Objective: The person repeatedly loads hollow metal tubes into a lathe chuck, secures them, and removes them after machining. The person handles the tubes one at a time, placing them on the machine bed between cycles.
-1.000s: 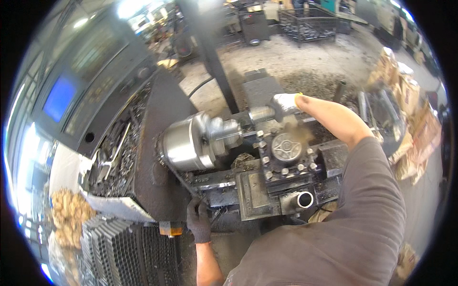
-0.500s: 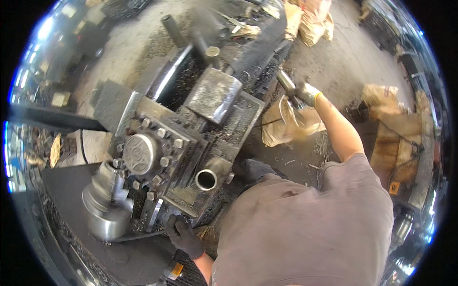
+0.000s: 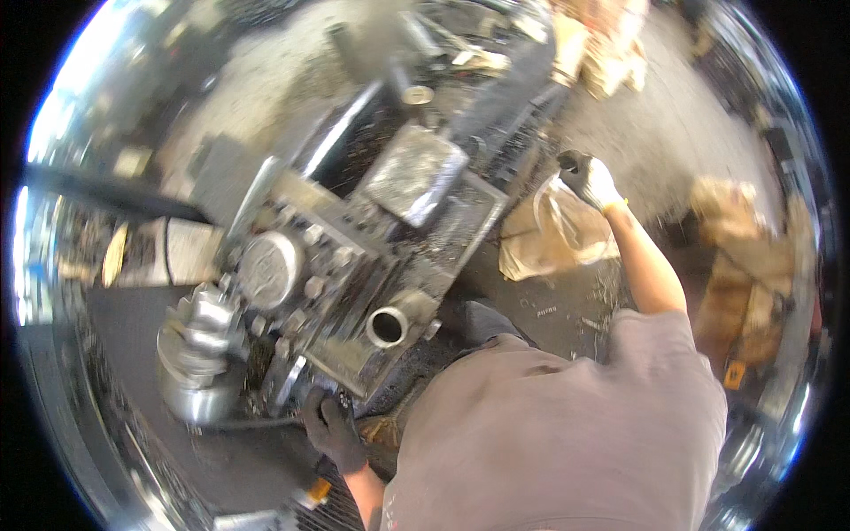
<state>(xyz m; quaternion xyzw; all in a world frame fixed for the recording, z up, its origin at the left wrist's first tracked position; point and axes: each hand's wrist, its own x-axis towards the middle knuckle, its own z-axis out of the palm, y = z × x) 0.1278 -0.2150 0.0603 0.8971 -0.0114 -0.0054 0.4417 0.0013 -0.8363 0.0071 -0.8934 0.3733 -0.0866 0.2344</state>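
My left hand [image 3: 335,434], in a dark glove, is low by the machine's near corner. Its fingers are curled at the end of a thin dark rod [image 3: 257,424] that runs left to a stepped, shiny metal chuck [image 3: 202,367]. At the right my right hand [image 3: 593,181], in a grey and white glove, is held out above a tan paper sack [image 3: 542,241] with a ring-shaped rim at its mouth. No part shows in this hand; blur hides how its fingers lie. Between the hands stands the bolted tool post [image 3: 301,257] of the machine.
A block-shaped metal cover [image 3: 414,175] and an open pipe end [image 3: 387,327] sit on the machine, strewn with metal chips. Another tan sack [image 3: 611,53] stands at the far right. Boards [image 3: 744,292] and a further sack [image 3: 722,208] lie at the right edge.
The shiny metal cylinder that my right hand held is out of sight, and that hand is still over the sack. The chuck looks less blurred. My left hand stays by the rod.
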